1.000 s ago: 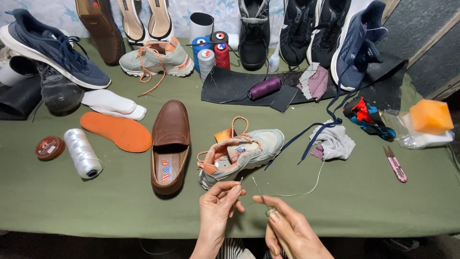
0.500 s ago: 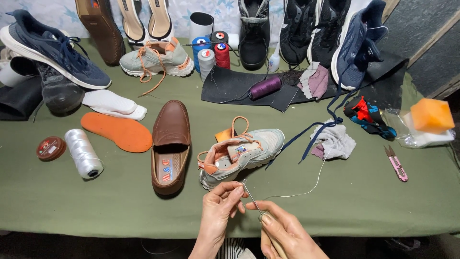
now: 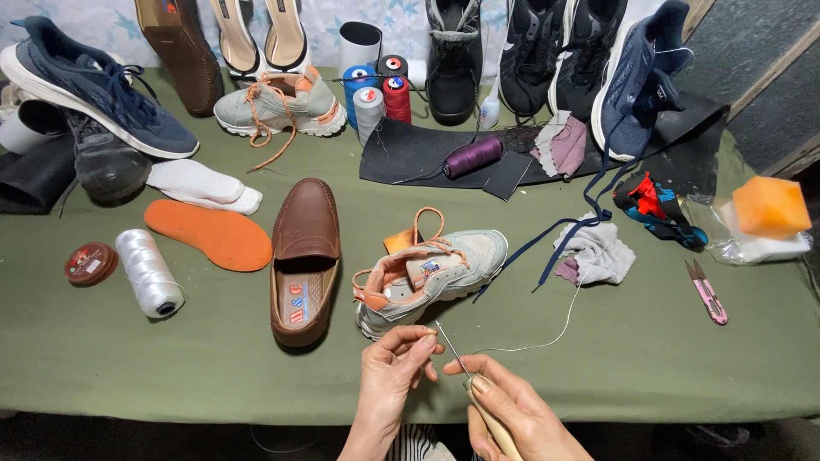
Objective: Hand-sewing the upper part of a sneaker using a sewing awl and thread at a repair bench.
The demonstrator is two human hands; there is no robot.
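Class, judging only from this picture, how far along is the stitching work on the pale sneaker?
Done: the pale sneaker lies on its side, laces loosened. In hand: the right hand grips an awl while the left hand pinches white thread at its tip. Left: no new stitch shows in the shoe.

The sneaker (image 3: 431,271) lies on the table (image 3: 171,367), just behind both hands. A loafer (image 3: 305,248) lies left of it, a cloth (image 3: 595,254) to its right.
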